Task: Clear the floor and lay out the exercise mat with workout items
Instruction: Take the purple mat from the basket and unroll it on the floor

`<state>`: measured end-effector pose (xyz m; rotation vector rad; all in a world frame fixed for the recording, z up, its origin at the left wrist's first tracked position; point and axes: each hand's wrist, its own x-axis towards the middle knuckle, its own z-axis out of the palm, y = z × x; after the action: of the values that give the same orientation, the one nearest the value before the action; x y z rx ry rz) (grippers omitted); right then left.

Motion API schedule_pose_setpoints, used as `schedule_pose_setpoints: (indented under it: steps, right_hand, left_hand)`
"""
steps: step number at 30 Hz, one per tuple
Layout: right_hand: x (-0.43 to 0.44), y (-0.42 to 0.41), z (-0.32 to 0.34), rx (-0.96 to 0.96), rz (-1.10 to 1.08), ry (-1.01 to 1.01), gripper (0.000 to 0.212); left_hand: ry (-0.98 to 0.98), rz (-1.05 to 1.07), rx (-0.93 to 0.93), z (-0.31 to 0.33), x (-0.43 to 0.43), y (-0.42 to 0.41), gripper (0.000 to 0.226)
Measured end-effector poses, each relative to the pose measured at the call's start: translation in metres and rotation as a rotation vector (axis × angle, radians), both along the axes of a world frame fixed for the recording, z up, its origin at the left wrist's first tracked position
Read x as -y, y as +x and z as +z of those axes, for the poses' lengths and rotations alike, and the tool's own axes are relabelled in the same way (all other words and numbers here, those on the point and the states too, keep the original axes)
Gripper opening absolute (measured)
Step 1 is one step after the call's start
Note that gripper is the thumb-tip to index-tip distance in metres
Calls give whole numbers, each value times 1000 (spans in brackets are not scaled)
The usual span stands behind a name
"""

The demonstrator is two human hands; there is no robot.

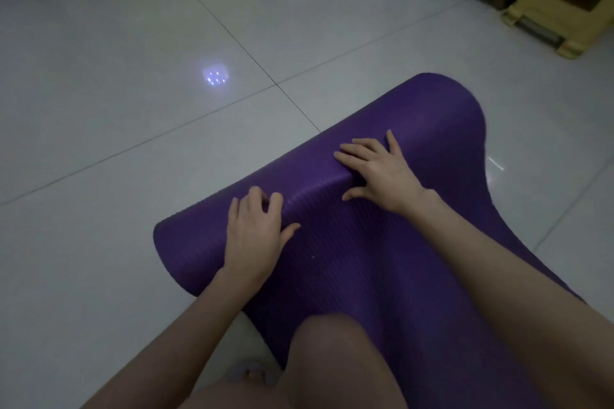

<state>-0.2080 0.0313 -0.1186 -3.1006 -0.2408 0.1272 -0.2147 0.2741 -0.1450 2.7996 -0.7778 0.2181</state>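
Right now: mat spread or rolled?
Partly unrolled: near part of purple mat flat; far end a roll under left hand and right hand.

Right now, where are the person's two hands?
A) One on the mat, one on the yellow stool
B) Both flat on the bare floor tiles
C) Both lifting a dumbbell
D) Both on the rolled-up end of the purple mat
D: the left hand and the right hand both rest on the curled end of the purple mat, which is partly unrolled over the tiled floor.
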Motion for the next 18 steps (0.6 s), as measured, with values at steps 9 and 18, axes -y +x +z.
schedule_pose_setpoints:
  steps: [9,18]
  right_hand:
    - [-9,26,-56,-309,-182,123,78]
    - [-18,81,-77,-395,-208,192,91]
  left_hand:
    - [346,-75,-379,-69,-15,27,76]
    - [428,-153,-534,-107,-3,2,72]
